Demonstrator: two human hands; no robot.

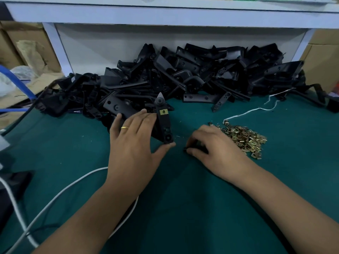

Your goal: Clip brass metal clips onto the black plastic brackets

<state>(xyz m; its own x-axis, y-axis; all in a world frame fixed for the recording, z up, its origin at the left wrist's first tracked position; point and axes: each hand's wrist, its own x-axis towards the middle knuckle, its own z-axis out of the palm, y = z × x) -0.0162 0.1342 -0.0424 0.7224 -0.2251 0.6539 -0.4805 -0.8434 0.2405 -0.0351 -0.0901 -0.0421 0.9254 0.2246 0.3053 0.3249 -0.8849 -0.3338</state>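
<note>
- Left hand (134, 138) grips a black bracket (164, 123) — one brass clip (163, 112) already on it.
- Right hand (218, 146), fingers curled beside the clip pile (245, 139) on the surface (183, 198); what it pinches is hidden.

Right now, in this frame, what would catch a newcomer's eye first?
Most striking is the big heap of black brackets against the white panel at the back of the green table. In front of it the left hand holds one bracket that already carries a brass clip. The right hand rests beside a small pile of brass clips, its fingers curled over something dark I cannot make out.
</note>
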